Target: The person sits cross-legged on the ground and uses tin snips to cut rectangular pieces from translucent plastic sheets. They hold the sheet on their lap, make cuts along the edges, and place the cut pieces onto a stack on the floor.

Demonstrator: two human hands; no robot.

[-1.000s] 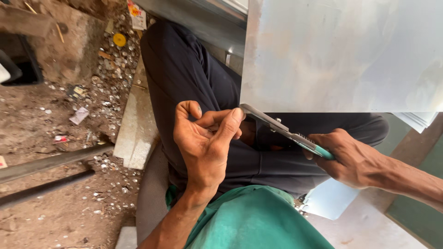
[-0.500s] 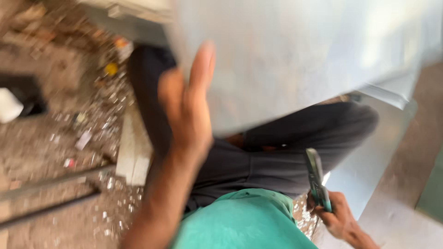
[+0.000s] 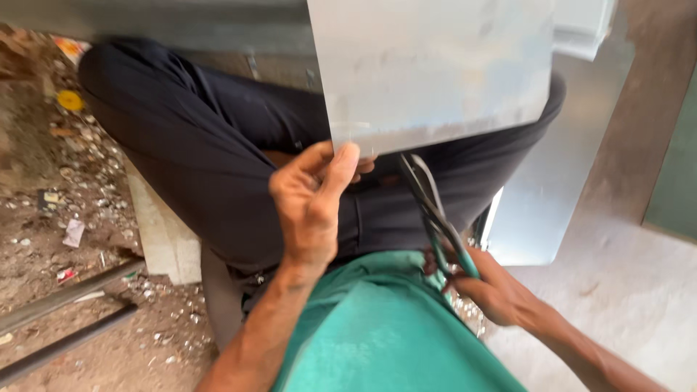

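No container shows in this view; the things in hand are a flat metal sheet (image 3: 435, 69) and a pair of tin snips (image 3: 435, 210).

The sheet stands over the person's lap, its face pale grey and scuffed, its lower edge running from near centre out to the right. The left hand (image 3: 312, 199) pinches that lower edge near its left corner, thumb on the near face, fingers curled behind it, wrist bent upward from a forearm rising from the near edge.

The right hand (image 3: 494, 290) is closed around the green handles of the snips, low and to the right, beside the green shirt (image 3: 385, 334). The blades angle up and left, their tips touching or just under the sheet's lower edge, right of the left hand; whether they bite the metal cannot be told.

Dark trousers (image 3: 218, 145) fill the space beneath the sheet. Another metal sheet (image 3: 537, 210) lies to the right on the pale floor. To the left, bare dirt ground (image 3: 43, 210) scattered with debris gives open room, crossed at the near left by two metal bars (image 3: 65, 319).
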